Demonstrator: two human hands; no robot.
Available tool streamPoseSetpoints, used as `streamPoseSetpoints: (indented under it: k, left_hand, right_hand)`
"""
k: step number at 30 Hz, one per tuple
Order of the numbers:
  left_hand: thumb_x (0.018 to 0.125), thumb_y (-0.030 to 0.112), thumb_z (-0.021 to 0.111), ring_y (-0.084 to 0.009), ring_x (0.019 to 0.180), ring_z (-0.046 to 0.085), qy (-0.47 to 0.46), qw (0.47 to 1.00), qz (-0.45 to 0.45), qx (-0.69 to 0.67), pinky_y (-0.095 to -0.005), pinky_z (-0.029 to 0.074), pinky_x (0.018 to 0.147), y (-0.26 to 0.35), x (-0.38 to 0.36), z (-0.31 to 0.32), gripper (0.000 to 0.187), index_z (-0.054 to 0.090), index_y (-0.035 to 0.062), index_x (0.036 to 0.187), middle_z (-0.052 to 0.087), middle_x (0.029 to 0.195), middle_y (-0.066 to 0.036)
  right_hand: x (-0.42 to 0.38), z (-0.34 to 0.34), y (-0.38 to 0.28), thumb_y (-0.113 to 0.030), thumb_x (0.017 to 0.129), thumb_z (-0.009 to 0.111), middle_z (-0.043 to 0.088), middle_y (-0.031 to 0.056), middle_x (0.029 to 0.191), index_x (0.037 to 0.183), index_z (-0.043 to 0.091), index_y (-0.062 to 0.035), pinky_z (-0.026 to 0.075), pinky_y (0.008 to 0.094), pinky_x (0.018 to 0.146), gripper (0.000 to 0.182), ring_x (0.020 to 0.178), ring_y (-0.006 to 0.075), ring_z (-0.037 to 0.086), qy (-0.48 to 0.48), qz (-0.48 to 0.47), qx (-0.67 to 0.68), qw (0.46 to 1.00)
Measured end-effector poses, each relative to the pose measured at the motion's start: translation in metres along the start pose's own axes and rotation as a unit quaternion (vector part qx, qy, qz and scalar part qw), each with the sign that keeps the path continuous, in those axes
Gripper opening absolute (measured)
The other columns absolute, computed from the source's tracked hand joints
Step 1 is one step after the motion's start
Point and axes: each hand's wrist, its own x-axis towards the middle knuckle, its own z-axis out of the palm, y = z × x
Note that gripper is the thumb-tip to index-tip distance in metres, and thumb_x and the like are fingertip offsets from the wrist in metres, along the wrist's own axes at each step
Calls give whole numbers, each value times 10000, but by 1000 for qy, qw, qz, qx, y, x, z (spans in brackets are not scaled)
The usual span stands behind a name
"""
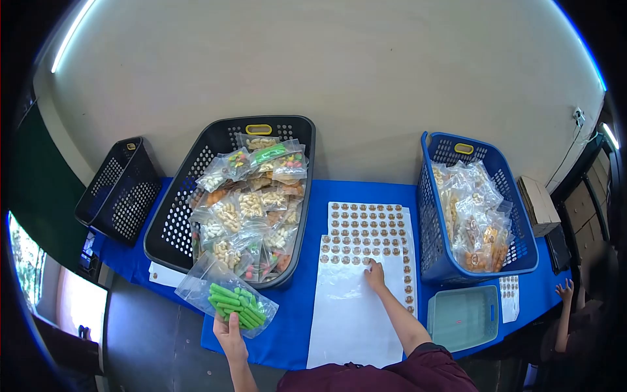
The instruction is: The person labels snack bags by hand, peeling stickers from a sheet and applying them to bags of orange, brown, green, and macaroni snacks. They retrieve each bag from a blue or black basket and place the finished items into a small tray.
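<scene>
Left hand [230, 338] pinches the lower edge of a clear bag of green sticks [238, 302], held up in front of the big black basket [155, 243] full of filled bags. Right hand [375, 276] has fingertips down at the end of the lowest row on the sticker sheet [353, 307]; can't tell if it pinches a sticker. Blue basket [435, 251] with more bags stands right of the sheet, green tray [462, 318] near it, all on blue cloth [277, 353].

At seven o'clock, the bag [243, 306] hides part of my left hand [230, 338]; at four, the stickers' [354, 232] print is too small to read.
</scene>
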Motion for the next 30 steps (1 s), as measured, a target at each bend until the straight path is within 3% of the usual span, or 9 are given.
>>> streamPoseSetpoints:
  k: [5, 13, 17, 20, 23, 30]
  left_hand:
    - [889, 165, 480, -116, 922, 498, 9, 999, -4, -42, -252, 389, 815, -1, 11, 19, 292, 428, -17, 1111, 512, 1032, -74]
    - [900, 190, 463, -118, 941, 479, 10, 1000, 3, -5, -265, 366, 854, -7, 24, 30, 302, 419, -7, 1125, 504, 1032, -65]
    - [916, 228, 423, -144, 1037, 460, -18, 999, 2, 33, -280, 370, 883, -13, 23, 22, 370, 365, 2, 1203, 466, 1139, -85]
    - [911, 225, 436, -141, 1022, 462, -19, 999, -1, 27, -277, 365, 883, -9, 23, 24, 367, 373, -4, 1191, 473, 1121, -83]
    - [902, 208, 459, -129, 983, 476, -3, 1000, 1, -2, -270, 365, 878, -7, 21, 29, 348, 395, -17, 1159, 493, 1077, -77]
    - [896, 197, 474, -127, 968, 485, -6, 999, 23, 28, -260, 369, 862, -3, 19, 34, 346, 402, -29, 1149, 507, 1063, -81]
  right_hand:
    - [6, -11, -18, -73, 691, 615, 444, 180, 1028, 1119, 399, -73, 423, 404, 805, 479, 941, 349, 500, -50, 64, -17, 997]
    - [4, -9, -12, -61, 707, 609, 409, 145, 1015, 1086, 425, -151, 435, 390, 785, 431, 905, 319, 515, -80, 59, -20, 995]
    - [-6, -15, -20, -67, 718, 606, 411, 140, 995, 1074, 463, -140, 426, 370, 778, 391, 899, 307, 506, -62, 27, -9, 998]
    - [-5, -9, -18, -80, 726, 605, 413, 141, 971, 1167, 448, -143, 424, 368, 786, 473, 899, 302, 498, 15, 45, 47, 998]
    - [-1, -5, -11, -84, 732, 595, 420, 151, 955, 1243, 415, -151, 423, 364, 789, 546, 887, 289, 488, -22, 38, -13, 999]
    - [-13, 4, -5, -70, 720, 577, 434, 159, 966, 1106, 571, -139, 422, 335, 785, 392, 887, 288, 463, -62, -29, -40, 997]
